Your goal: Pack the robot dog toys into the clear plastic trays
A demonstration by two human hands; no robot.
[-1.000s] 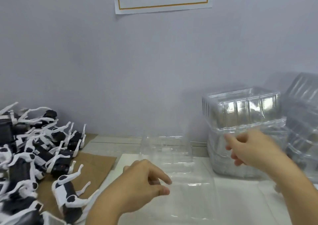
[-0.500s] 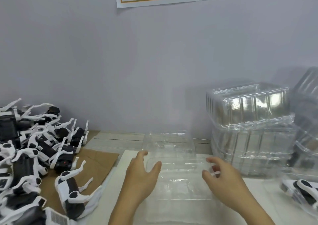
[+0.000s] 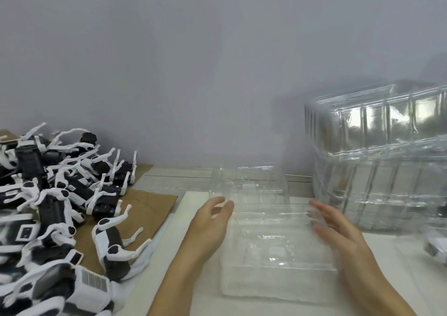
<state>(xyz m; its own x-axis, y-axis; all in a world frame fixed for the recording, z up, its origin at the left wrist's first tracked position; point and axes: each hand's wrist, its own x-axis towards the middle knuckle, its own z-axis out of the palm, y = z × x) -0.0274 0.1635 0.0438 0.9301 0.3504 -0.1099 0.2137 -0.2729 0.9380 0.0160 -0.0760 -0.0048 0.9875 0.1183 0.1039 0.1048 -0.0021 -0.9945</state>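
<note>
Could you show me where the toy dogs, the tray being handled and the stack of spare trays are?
pile of toy dogs (image 3: 60,194), head view, a middle dog's body.
clear tray (image 3: 273,250), head view, its floor.
stack of trays (image 3: 377,170), head view, its front wall.

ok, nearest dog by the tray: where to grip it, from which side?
Probably across the black torso of the nearest dog, coming from above. It lies on its side apart from the pile, legs splayed toward the tray; the legs are thin.
</note>
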